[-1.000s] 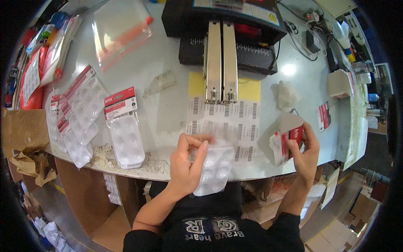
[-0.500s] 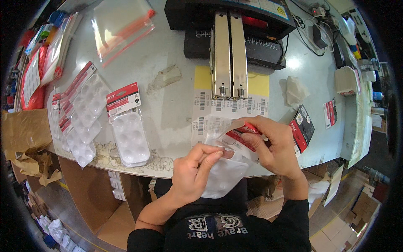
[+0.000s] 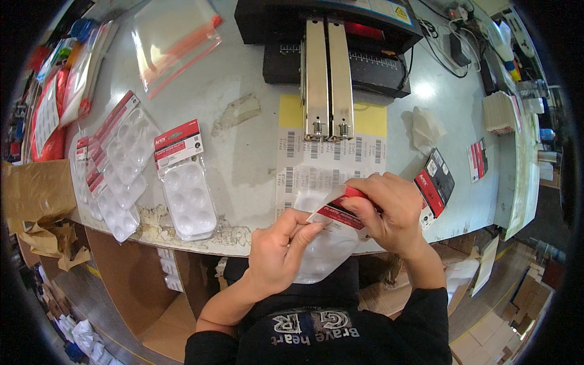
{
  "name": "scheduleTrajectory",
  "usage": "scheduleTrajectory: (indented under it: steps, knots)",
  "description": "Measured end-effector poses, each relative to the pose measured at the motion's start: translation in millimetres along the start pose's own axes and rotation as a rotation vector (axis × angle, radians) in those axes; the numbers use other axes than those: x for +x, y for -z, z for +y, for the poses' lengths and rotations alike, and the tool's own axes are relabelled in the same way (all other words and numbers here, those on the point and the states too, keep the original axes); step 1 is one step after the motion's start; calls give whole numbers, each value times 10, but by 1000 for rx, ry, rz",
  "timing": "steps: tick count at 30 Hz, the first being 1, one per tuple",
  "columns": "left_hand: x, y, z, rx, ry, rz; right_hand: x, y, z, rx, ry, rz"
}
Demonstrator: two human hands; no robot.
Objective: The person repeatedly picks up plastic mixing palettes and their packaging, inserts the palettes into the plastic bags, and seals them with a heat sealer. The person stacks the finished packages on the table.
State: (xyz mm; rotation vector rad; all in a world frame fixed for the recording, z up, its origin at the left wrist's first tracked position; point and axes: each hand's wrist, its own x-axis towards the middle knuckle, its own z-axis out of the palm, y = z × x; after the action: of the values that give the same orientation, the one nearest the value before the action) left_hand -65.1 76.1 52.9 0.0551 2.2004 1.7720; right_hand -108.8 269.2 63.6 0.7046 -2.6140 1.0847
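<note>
At the table's near edge, my left hand (image 3: 275,254) pinches thumb to finger at the left end of a folded red-and-white header card (image 3: 336,214). My right hand (image 3: 392,214) is closed on the card's other end, fingers over its back and thumb in front. Below the card hangs a clear bag with a white plastic paint palette (image 3: 322,261) in it, partly past the table edge. Whether my left fingers grip the card, the bag's mouth or both cannot be made out. Sheets of barcode labels (image 3: 365,149) lie just beyond my hands.
Bagged palettes with red cards (image 3: 190,198) lie at left, several overlapping. A black machine with two metal arms (image 3: 329,79) stands at the back. Header cards (image 3: 435,182) and a crumpled white piece (image 3: 428,129) lie at right. Clear bags (image 3: 173,36) are at the back left.
The header card has come down and left over the bag's top, so its left end now meets my left fingers. My right hand has turned slightly with it; my left hand has barely moved.
</note>
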Motion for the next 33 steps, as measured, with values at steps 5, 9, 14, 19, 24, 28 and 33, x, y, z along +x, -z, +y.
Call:
scheduleTrajectory:
  steps: [5,9,14,19,24,28,33]
  knots:
    - [-1,-8,4,36,-29,-33,-25,-24,50,-6,-7,21]
    - [-6,-32,-38,11,-27,-23,12,-2,86,50,31,-30]
    - [47,-56,-155,-66,-132,241,39,115,127,342,-419,24]
    - [81,-16,-283,-241,-54,454,-202,188,36,777,-989,-465]
    - [82,-39,-343,-207,-52,455,-373,88,45,863,-1036,-288]
    - [72,-34,-327,-197,-39,450,-381,91,37,957,-1080,-203]
    - [100,-62,-306,-122,-65,428,-351,72,37,936,-1091,-133]
